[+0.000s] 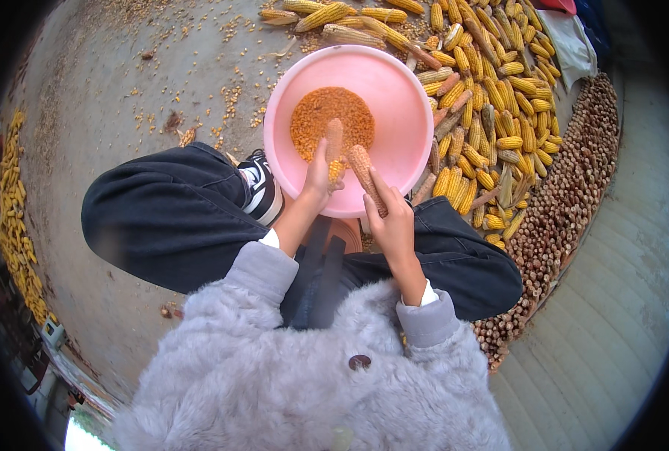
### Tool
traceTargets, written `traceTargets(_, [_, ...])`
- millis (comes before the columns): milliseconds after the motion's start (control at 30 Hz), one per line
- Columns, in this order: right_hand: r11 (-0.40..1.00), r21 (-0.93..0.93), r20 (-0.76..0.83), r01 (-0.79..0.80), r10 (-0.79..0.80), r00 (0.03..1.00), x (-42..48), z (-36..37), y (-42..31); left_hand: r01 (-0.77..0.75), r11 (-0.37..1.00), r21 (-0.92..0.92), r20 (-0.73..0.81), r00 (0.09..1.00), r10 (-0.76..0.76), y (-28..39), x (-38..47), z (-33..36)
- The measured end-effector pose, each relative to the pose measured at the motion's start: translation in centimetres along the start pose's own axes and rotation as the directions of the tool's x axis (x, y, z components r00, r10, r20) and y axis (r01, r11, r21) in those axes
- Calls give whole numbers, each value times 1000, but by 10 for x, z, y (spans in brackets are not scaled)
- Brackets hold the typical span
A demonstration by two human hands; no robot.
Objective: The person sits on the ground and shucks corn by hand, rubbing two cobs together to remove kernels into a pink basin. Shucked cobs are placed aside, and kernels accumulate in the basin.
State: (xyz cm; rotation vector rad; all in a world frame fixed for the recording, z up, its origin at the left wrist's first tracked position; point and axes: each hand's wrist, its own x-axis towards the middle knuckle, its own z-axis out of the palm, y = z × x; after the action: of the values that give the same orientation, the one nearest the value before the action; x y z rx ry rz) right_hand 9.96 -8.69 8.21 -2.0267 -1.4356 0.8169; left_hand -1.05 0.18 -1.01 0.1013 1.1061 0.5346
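My left hand (318,177) grips a partly shelled corn cob (335,144). Its far end is bare, while yellow kernels cling to the end near my palm. In my right hand (389,211) is a bare corn cob (361,166), tilted up and to the left, its tip close beside the other cob. Both cobs are above a round pink plastic basin (405,118) standing between my knees. Loose orange-yellow corn kernels (312,113) cover the middle of the basin's bottom. My fingers partly hide both cobs.
A large heap of corn ears (481,113) lies to the right of the basin, some with husks. Beyond it runs a long pile of stacked bare cobs (571,158). Scattered kernels (230,101) dot the concrete floor (114,113). More corn (15,214) lies at far left.
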Motion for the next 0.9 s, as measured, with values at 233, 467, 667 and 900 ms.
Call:
traceTargets(233, [1000,-13,23,17,-17,1000,-10,14,-2,12,1000,-17,48,999,-11,-1,0,-2])
traceTargets(467, [998,-61,49,-10,13,999,7,13,1,64,998,-15,115,991,-62,0,-3,-1])
traceTargets(667, [1000,10,44,-6,6,999,-6,3,-6,8,996,-87,1,1000,-8,0,-1,1])
traceTargets(900, [999,-42,33,-13,15,999,-5,18,2,36,998,54,59,997,-40,-4,2,-5])
